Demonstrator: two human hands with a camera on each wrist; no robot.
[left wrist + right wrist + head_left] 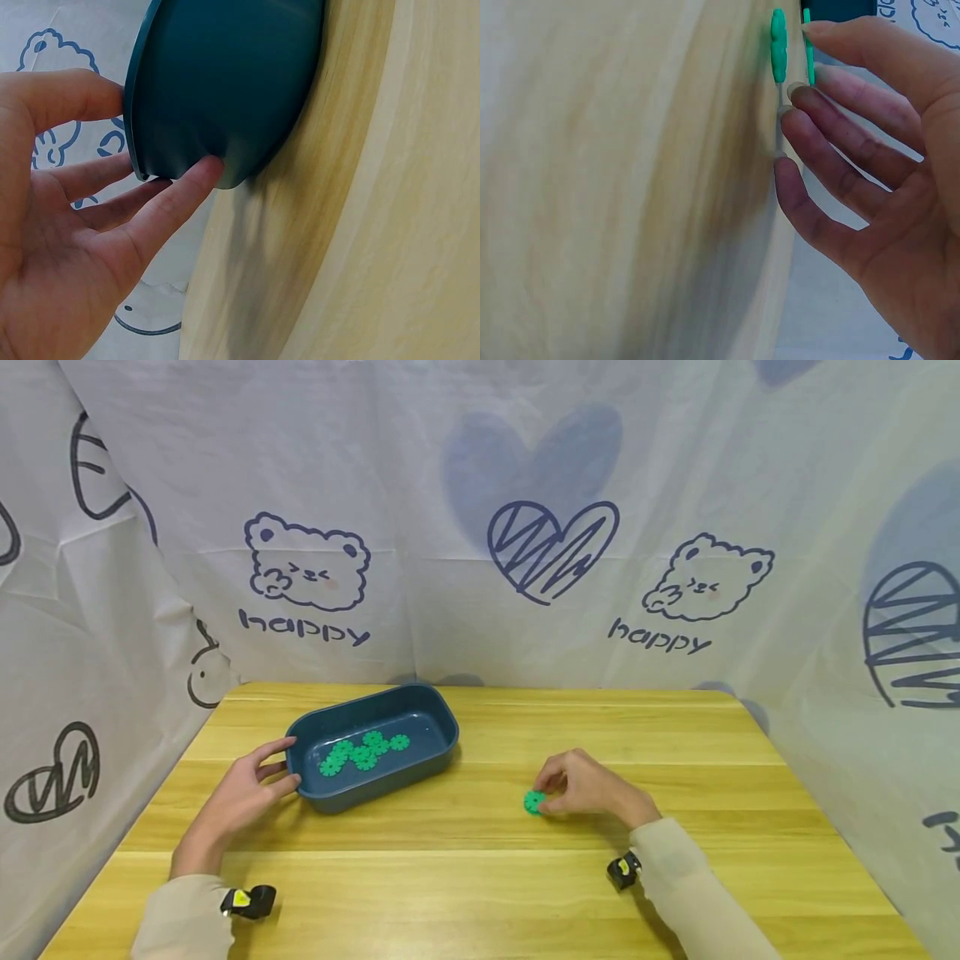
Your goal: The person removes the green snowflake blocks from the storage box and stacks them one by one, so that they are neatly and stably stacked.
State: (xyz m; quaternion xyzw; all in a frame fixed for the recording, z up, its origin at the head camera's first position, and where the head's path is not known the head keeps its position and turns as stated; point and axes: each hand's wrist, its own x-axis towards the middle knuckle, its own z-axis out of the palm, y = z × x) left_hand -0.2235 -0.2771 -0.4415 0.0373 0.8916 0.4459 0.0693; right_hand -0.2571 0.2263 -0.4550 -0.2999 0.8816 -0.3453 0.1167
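Observation:
A dark blue rectangular basin (375, 781) stands on the table at the left, with several green flower-shaped discs (365, 755) on its floor. My left hand (243, 793) is spread against its left end, fairly straight fingertips touching the rim and outer wall. To the right of the basin, my right hand (585, 785) pinches a thin green disc (809, 52) between thumb and finger. Another green disc (778, 45) shows beside it in the right wrist view, close to the tabletop. From the head, a green disc (534, 802) appears at my right fingertips.
The light wooden table (480, 877) reaches back to a white cloth (420, 485) printed with bears and hearts, which also hangs along both sides. A small black camera (624, 870) is strapped to my right wrist, another black camera (251, 902) to my left.

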